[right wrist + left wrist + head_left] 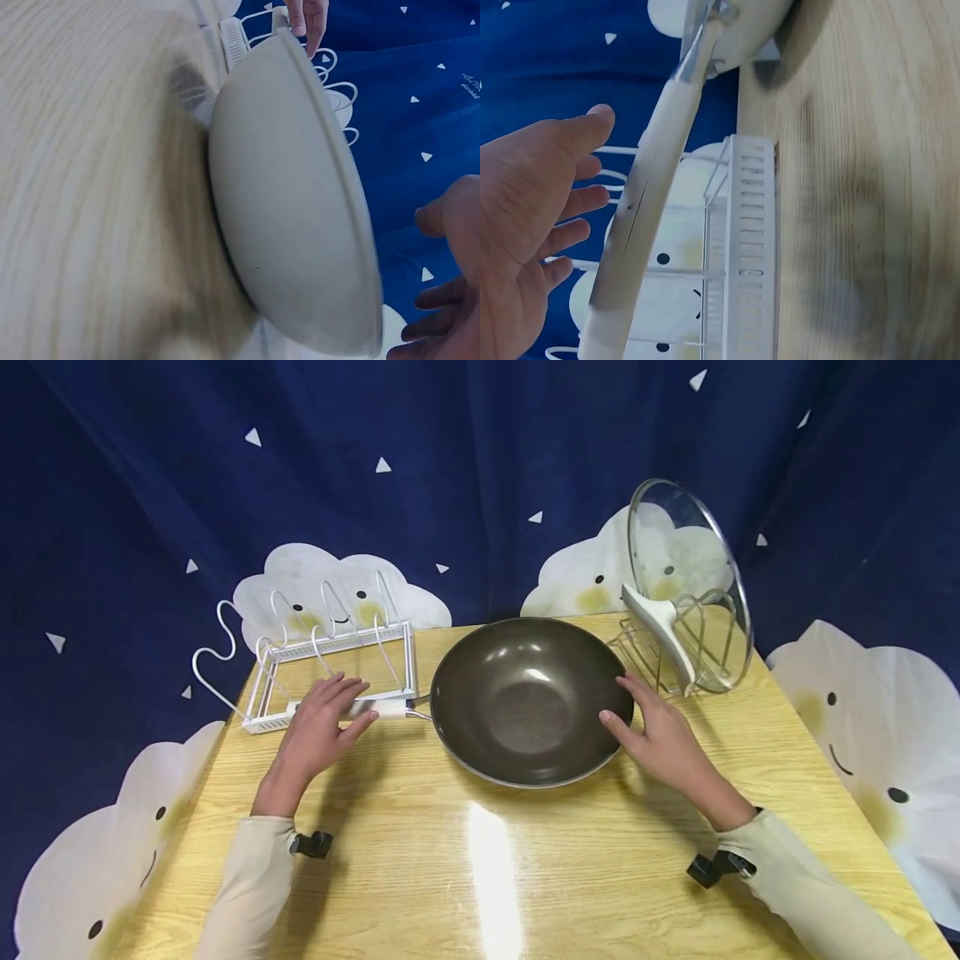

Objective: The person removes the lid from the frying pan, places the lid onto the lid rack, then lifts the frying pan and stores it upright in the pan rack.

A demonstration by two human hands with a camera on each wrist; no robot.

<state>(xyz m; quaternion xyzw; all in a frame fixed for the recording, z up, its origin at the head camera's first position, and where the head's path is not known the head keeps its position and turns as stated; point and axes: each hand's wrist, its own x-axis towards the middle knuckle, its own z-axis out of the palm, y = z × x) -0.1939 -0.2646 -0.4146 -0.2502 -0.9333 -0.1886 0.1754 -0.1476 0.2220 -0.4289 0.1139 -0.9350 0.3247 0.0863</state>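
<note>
A dark-lined wok (532, 718) with a pale handle (390, 708) sits mid-table, its cream outer side (285, 195) facing the right wrist camera. Over the handle hovers my left hand (318, 727), fingers spread; the left wrist view shows a gap between that hand (532, 210) and the handle (645, 195). On the opposite side, my right hand (663, 739) is at the wok's right rim with loosely extended fingers. In the right wrist view this hand (457, 277) stands apart from the rim, holding nothing.
Behind the handle at the left is a white wire rack (337, 643). A glass lid (693, 543) with a white handle leans upright in a metal wire stand (637, 647) at the back right. A dark blue curtain (480, 485) hangs behind the wooden table (405, 868).
</note>
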